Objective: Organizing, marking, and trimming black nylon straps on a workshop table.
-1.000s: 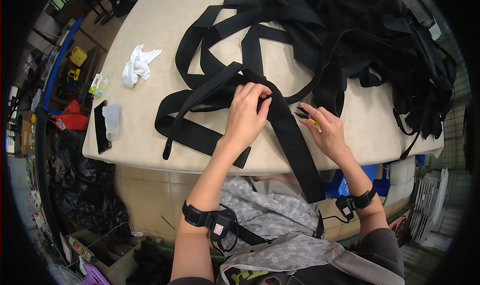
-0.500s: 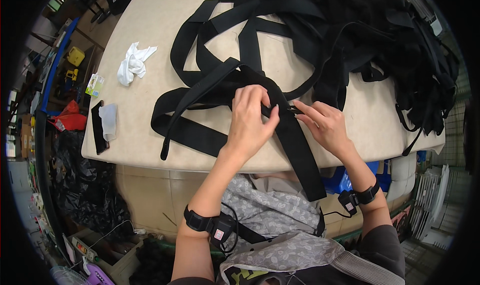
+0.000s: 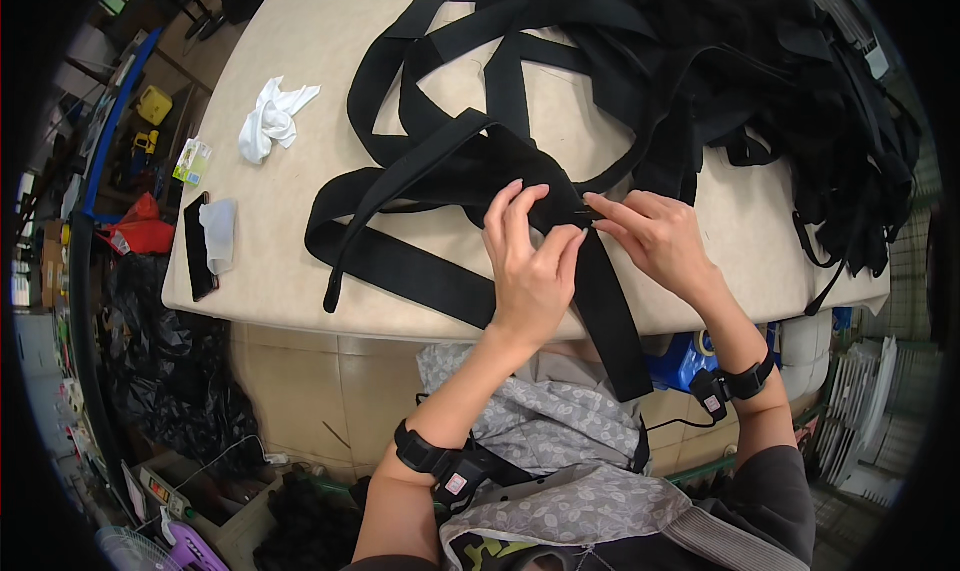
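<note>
A wide black strap slants over the table's near edge, its cut end hanging toward my lap. My left hand rests on this strap, with thumb and forefinger pinched together near its edge and the other fingers bent over the cloth. Whatever is in that pinch is too small to make out. From the right, my right hand comes close to the same spot, fingers closed around a small thin-tipped tool, mostly hidden. Beside my left hand lie more loops of black strap.
A big heap of black straps covers the far right of the cream table. At left lie a crumpled white cloth, a small packet and a dark phone-like slab under a translucent piece. Black plastic bags stand below, left.
My left hand has shifted right and nearer to me, loosening its hold on the strap and spreading its rear fingers. The right hand moved slightly right; the tool's tip now shows over the strap.
</note>
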`<action>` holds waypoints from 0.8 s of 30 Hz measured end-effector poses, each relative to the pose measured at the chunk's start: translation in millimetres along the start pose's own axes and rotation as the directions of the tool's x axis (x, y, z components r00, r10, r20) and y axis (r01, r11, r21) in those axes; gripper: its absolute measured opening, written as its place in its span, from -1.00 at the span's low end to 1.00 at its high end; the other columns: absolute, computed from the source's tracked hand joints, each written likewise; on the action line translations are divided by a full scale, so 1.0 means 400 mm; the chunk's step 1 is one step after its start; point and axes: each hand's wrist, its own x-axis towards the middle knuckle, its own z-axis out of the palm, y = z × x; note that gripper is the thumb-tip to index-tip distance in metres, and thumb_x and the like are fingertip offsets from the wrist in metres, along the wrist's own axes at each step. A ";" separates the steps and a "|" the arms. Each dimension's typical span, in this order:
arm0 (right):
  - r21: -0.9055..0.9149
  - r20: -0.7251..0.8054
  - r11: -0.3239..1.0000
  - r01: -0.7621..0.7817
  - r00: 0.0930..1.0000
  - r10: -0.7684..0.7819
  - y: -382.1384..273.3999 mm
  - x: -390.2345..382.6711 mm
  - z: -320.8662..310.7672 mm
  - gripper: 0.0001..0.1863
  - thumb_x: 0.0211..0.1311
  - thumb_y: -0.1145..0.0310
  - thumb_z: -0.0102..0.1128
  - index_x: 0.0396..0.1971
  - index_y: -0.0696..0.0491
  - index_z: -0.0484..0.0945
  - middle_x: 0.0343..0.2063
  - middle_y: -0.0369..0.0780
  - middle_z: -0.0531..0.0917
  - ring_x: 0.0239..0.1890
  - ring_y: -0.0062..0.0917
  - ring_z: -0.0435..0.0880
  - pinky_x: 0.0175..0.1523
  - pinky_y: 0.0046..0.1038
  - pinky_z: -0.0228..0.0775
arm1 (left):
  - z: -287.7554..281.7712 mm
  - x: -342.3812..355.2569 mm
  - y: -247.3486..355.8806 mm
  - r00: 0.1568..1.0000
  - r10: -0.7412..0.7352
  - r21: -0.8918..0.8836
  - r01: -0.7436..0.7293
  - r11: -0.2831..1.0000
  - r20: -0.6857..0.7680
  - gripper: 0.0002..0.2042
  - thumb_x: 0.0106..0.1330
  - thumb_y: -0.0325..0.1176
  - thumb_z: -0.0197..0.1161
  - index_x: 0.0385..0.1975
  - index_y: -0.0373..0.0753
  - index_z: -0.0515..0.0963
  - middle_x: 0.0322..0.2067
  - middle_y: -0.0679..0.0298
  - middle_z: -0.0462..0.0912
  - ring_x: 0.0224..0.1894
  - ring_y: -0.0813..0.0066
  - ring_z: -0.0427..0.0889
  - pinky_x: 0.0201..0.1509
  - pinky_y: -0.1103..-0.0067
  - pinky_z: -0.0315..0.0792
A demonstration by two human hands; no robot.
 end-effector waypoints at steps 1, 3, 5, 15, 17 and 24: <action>-0.009 -0.001 1.000 0.010 1.000 -0.010 0.000 0.000 -0.002 -0.69 0.01 0.29 0.26 -0.17 -0.08 0.57 -0.73 -0.32 0.33 -0.69 -0.53 0.37 -0.56 -0.48 0.24 | -0.006 0.006 -0.007 1.000 -0.012 -0.039 0.011 0.999 -0.012 -0.92 0.00 -0.52 0.30 -0.50 -0.28 0.56 -0.06 0.11 0.42 0.08 0.06 0.29 0.07 0.29 0.25; -0.018 -0.001 1.000 0.015 1.000 -0.015 -0.003 0.001 -0.006 -0.70 0.01 0.29 0.26 -0.18 -0.07 0.57 -0.73 -0.32 0.33 -0.69 -0.53 0.37 -0.56 -0.48 0.23 | -0.007 0.025 -0.020 0.999 -0.030 -0.095 0.028 0.995 -0.019 -0.92 0.02 -0.54 0.27 -0.48 -0.30 0.55 -0.16 0.15 0.48 -0.02 0.15 0.38 0.00 0.34 0.30; -0.020 -0.004 0.999 0.025 1.000 -0.025 -0.004 0.005 -0.004 -0.70 0.01 0.29 0.26 -0.19 -0.07 0.58 -0.73 -0.32 0.33 -0.69 -0.53 0.37 -0.57 -0.48 0.23 | -0.013 0.049 -0.028 0.998 0.033 -0.122 -0.027 0.992 0.046 -0.93 0.05 -0.55 0.24 -0.46 -0.33 0.53 -0.19 0.14 0.49 -0.07 0.17 0.42 -0.01 0.39 0.31; -0.003 -0.069 0.999 -0.042 0.997 0.041 -0.041 0.001 -0.001 -0.68 -0.03 0.36 0.28 -0.19 -0.05 0.57 -0.71 -0.32 0.35 -0.69 -0.53 0.39 -0.59 -0.49 0.23 | -0.021 0.254 -0.061 0.934 0.033 0.019 -0.043 0.999 0.355 -0.79 0.10 -0.55 0.16 -0.24 -0.39 0.44 -0.19 0.05 0.49 -0.23 0.07 0.52 -0.23 0.40 0.46; 0.014 -0.073 0.998 -0.064 0.995 0.065 -0.055 -0.006 0.000 -0.67 -0.03 0.36 0.28 -0.17 -0.04 0.56 -0.71 -0.32 0.35 -0.69 -0.53 0.39 -0.59 -0.49 0.24 | 0.002 0.284 -0.064 0.982 0.191 -0.120 -0.189 0.975 0.004 -0.66 0.10 -0.56 0.19 -0.09 -0.37 0.42 -0.13 0.05 0.48 -0.26 0.16 0.57 -0.30 0.45 0.47; -0.072 -0.072 0.987 -0.142 0.988 0.137 -0.059 -0.010 0.005 -0.65 0.00 0.36 0.27 -0.13 -0.06 0.56 -0.70 -0.32 0.36 -0.71 -0.52 0.39 -0.59 -0.49 0.26 | 0.027 0.267 -0.081 0.974 0.185 -0.306 -0.138 0.942 0.130 -0.76 0.17 -0.54 0.14 -0.15 -0.39 0.46 -0.15 0.09 0.48 -0.26 0.30 0.59 -0.30 0.58 0.57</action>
